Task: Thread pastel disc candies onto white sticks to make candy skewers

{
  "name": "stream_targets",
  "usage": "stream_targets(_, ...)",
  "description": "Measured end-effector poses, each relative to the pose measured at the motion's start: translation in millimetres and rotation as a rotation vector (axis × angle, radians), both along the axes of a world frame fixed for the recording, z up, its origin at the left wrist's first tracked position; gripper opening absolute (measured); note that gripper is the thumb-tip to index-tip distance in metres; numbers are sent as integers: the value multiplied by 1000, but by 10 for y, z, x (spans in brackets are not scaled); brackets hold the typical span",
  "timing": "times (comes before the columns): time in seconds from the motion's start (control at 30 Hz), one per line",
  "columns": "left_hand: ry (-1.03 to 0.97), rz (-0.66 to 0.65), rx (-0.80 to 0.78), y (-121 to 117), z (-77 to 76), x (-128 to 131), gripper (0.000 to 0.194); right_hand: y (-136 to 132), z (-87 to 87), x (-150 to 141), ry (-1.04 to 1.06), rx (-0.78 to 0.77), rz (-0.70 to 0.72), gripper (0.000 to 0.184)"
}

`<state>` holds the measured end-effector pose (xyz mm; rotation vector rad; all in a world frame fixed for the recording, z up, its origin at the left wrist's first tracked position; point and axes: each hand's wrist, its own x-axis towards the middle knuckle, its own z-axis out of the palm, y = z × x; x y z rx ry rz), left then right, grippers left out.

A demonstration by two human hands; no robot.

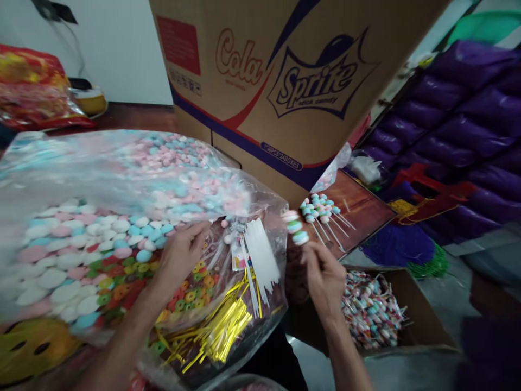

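Observation:
My right hand (323, 274) is closed around the stick of a marshmallow skewer (293, 228), its pink, white, green and blue pieces pointing up and left. Slightly blurred, my left hand (183, 252) reaches over the clear plastic bag with its fingers stretched out and nothing visible in them. Under and beside it lie white, pink and blue marshmallows (67, 271) and ring gummies (201, 279). Right of the left hand are a bundle of white sticks (260, 260) and gold twist ties (228, 328). Several finished skewers (319, 209) lie on the brown table beyond my right hand.
A large cardboard carton (244, 108) stands behind the sweets. To the lower right, an open box (431, 334) holds many wrapped candy sticks. Purple packages (459, 108) are stacked at right. A red candy bag (32, 87) lies at far left.

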<state>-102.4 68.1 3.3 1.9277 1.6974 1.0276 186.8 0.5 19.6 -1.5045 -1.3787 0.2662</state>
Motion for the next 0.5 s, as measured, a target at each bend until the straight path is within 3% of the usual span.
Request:
stream_targets(0.1,402,-51,26,120,-160,-38,36,292,-104,512,-81,-35,-280,30)
stream_targets(0.2,582,-98,34,143,-251,-49,37,673,-250,841,-231,-203,-390,35)
stream_targets(0.37,557,-49,12,88,-206,-37,34,1103,-380,1039,-308,-298,-436,31)
stream_targets(0.5,329,-5,-14,27,-155,-39,33,978,-375,900,-355,-250,-497,34)
